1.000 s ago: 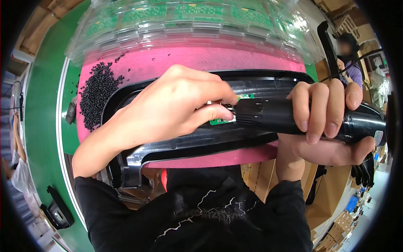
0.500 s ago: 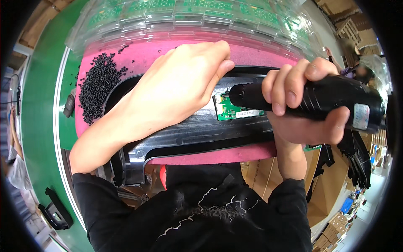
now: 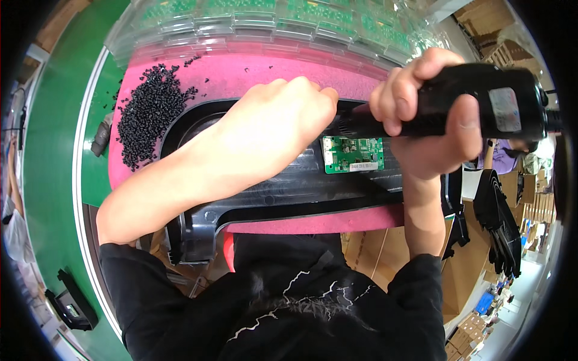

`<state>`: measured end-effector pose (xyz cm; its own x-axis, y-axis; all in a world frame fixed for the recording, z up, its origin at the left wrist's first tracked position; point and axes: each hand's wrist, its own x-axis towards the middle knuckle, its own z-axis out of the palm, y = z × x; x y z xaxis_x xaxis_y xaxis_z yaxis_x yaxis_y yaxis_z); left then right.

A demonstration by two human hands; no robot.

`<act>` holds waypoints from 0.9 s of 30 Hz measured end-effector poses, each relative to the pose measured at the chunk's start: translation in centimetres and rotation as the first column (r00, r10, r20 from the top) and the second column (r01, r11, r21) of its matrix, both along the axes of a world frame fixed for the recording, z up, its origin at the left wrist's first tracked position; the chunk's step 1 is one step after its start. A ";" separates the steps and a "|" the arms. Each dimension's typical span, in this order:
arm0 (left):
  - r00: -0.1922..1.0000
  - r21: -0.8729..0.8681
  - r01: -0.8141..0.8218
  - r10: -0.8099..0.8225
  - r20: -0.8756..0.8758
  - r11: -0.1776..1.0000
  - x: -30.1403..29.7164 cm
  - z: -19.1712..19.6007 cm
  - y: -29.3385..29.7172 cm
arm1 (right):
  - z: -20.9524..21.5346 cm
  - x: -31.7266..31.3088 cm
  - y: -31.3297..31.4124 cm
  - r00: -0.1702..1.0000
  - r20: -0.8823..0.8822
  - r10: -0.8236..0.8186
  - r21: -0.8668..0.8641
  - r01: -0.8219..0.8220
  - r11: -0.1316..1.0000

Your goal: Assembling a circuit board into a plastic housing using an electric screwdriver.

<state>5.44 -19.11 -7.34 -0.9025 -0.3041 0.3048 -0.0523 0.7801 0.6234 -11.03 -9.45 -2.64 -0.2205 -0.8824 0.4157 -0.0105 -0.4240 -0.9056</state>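
Note:
My right hand (image 3: 424, 159) grips a black electric screwdriver (image 3: 463, 87), held nearly level with its front end pointing left. That front end hangs above the upper edge of a green circuit board (image 3: 355, 153); its tip is hard to make out beside my left hand (image 3: 280, 123). Closed, with thumb and fingers together, my left hand is just left of the screwdriver's nose. Whatever it may hold is hidden. The board lies inside a long black plastic housing (image 3: 289, 201), and my left forearm crosses over the housing's left part.
A pink mat (image 3: 313, 224) lies under the housing. A heap of small black screws (image 3: 150, 114) is at its left. Clear plastic trays (image 3: 241, 27) with green boards line the back. Black plastic parts (image 3: 500, 222) and cardboard (image 3: 391, 253) are at right.
The screwdriver has lifted away from the circuit board and its nose has moved up, showing more of the board. My left hand has shifted slightly down and stays closed.

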 end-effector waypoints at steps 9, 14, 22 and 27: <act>0.992 -0.129 0.013 -0.029 -0.119 0.991 0.5 -0.1 0.0 | 0.5 0.6 0.5 0.989 0.145 0.012 0.015 -0.015 1.000; 0.997 -0.077 0.040 -0.044 -0.060 0.996 0.5 0.0 -0.2 | 0.2 0.8 -0.3 0.997 -0.077 0.024 0.037 -0.021 0.999; 0.989 0.057 -0.015 0.007 0.150 0.998 0.0 1.2 0.1 | 0.2 1.2 -0.7 0.982 -0.186 0.012 0.070 0.001 0.998; 0.986 -0.060 0.027 -0.016 0.167 0.998 0.0 0.6 0.0 | -0.1 0.1 0.7 0.975 0.168 0.144 -0.161 -0.116 0.980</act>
<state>5.49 -19.09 -6.78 -0.9483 -0.2695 0.1674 -0.1342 0.8189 0.5580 -10.88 -8.78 -2.70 -0.1905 -0.8395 0.5089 0.2096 -0.5412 -0.8143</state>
